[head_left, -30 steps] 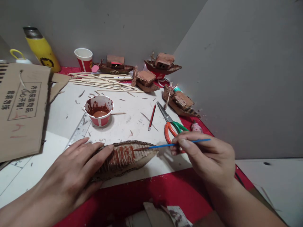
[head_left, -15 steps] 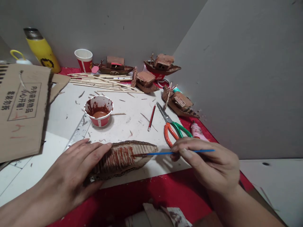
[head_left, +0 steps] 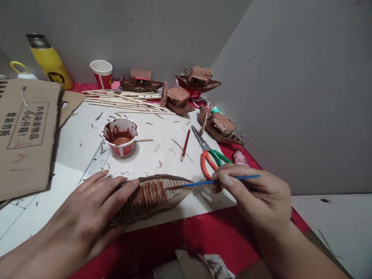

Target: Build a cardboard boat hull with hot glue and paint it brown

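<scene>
A boat-shaped piece of corrugated cardboard [head_left: 174, 199] lies near the front of the white board, its ridges partly coated in wet reddish-brown paint. My left hand [head_left: 95, 211] grips its left end, fingers over the top edge and thumb at the near side, hiding that end. Between the thumb and fingers of my right hand [head_left: 258, 197] is a thin blue paintbrush [head_left: 200, 183]. Its brown tip touches the ridges where paint meets bare cardboard. Behind the cardboard stands a paper cup of brown paint [head_left: 120, 145], smeared inside.
Orange-and-green scissors [head_left: 207, 149] and a red pencil [head_left: 185, 145] lie behind my right hand. Several brown model boats [head_left: 222, 126], wooden sticks [head_left: 124, 101], a paper cup [head_left: 101, 73] and a yellow bottle [head_left: 50, 62] line the back. A cardboard sheet [head_left: 29, 162] is at left.
The brush tip has shifted slightly right along the ridges, and its handle slants more. My right hand has risen a little. My left hand still grips the cardboard.
</scene>
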Tool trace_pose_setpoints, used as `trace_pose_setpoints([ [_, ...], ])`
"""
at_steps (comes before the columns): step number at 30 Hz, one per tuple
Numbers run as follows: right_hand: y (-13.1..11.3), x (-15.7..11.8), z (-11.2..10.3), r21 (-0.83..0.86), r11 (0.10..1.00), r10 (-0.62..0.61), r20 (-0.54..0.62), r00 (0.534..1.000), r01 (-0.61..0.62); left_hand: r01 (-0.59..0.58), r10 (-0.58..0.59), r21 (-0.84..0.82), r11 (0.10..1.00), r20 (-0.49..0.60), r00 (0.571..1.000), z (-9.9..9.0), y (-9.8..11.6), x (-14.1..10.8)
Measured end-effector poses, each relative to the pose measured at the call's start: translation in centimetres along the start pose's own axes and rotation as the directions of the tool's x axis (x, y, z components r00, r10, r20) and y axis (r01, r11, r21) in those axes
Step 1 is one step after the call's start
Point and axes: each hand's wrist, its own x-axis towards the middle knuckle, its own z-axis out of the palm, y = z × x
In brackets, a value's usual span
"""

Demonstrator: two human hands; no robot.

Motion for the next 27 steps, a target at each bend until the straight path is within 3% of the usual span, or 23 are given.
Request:
trace_pose_setpoints([
  [4, 0.23, -0.06, 0.06, 0.018, 1.0, -0.017, -0.031, 0.999, 0.018, -0.021, 0.022, 0.012, 1.0, -0.022, 1.0, 0.01, -0.01, 0.1],
  [9, -0.05, -0.25, -0.3, 0.048, 0.997, -0.057, 0.076, 0.995, 0.054, -0.033, 0.033, 0.008, 0.999, -0.038, 0.999, 0.16, -0.18, 0.0],
  [15, -0.2, 0.06, -0.18, 0.03, 0.992, -0.127, 0.043, 0.991, 0.126, -0.008, 0.008, 0.001, 1.0, -0.024, 1.0, 0.19, -0.11, -0.07],
  [20, -0.69, 0.24, -0.19, 0.033, 0.997, -0.072, 0.088, 0.994, 0.069, 0.0, 0.0, -0.013, 1.0, -0.027, 1.0, 0.17, -0.04, -0.07],
  [27, 0.01, -0.15, 0.07, -0.028, 0.995, -0.092, -0.051, 0.994, 0.091, 0.004, -0.004, -0.015, 1.0, -0.023, 1.0, 0.25, -0.09, -0.06],
])
